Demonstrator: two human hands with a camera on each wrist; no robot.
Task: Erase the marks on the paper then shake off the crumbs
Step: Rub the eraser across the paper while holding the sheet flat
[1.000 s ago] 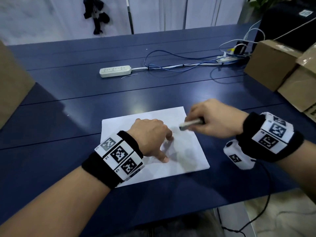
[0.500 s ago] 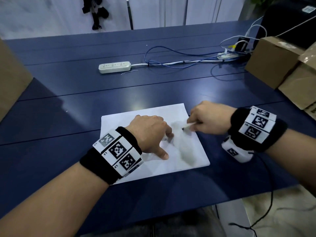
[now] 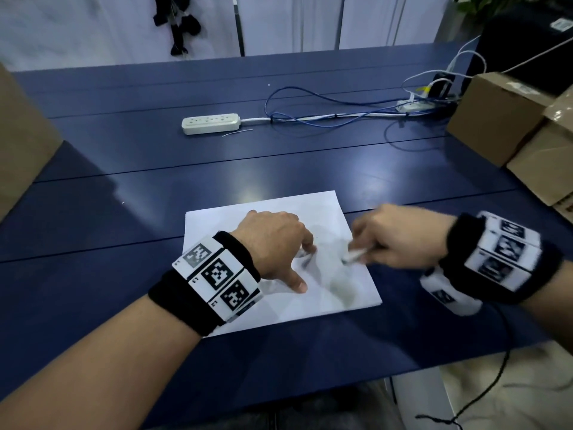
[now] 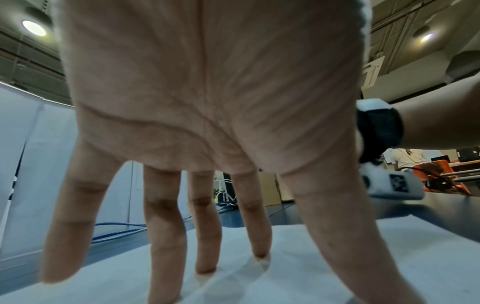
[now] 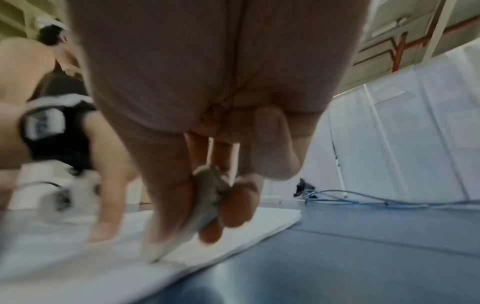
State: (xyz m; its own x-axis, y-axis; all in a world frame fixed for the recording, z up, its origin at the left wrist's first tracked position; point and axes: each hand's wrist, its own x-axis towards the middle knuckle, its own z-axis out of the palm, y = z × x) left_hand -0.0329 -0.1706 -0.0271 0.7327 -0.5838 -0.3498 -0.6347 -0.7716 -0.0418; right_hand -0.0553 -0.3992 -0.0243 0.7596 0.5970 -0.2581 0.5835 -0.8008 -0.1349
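Observation:
A white sheet of paper (image 3: 313,209) lies on the dark blue table (image 3: 155,187). My left hand (image 3: 279,243) presses it down with spread, straight fingertips (image 4: 205,267) near the sheet's middle. My right hand (image 3: 393,237) pinches a slim whitish eraser (image 3: 355,255) between thumb and fingers, its tip down on the paper's right half. In the right wrist view the eraser (image 5: 205,205) slants down to the paper (image 5: 78,267) and is motion-blurred. Marks on the sheet are too faint to make out.
A white power strip (image 3: 210,123) with blue and white cables (image 3: 325,114) lies at the back of the table. Cardboard boxes (image 3: 508,125) stand at the right, another box (image 3: 21,144) at the left edge. A black cord (image 3: 502,352) hangs off the front right.
My right hand has lowered the eraser tip onto the paper and is rubbing it, shifting slightly toward me and blurring. My left hand has stayed pressed on the sheet.

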